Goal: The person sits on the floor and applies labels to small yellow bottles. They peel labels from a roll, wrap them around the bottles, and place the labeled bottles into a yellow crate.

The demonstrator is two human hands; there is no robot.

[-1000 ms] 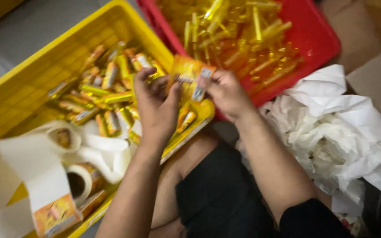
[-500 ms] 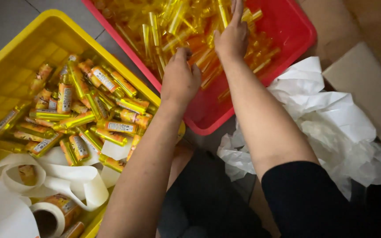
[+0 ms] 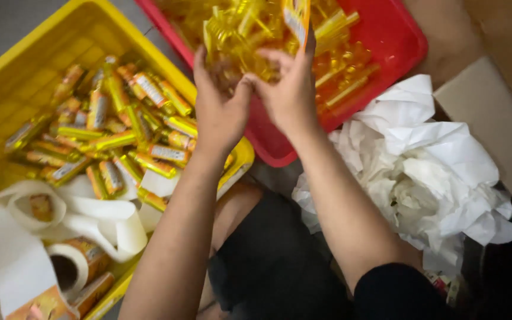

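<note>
Fingers of both hands (image 3: 256, 98) over red bin (image 3: 407, 44) w/ yellow tubes (image 3: 250, 29).

Grey floor (image 3: 7, 29) shows beyond my yellow crate. To my right lies brown cardboard (image 3: 499, 124), dimly lit.

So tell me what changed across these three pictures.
Both hands left the yellow crate and moved up over the red crate. The left hand and right hand now meet there, the right pinching a label. Crates, tape rolls and crumpled paper stayed.
</note>
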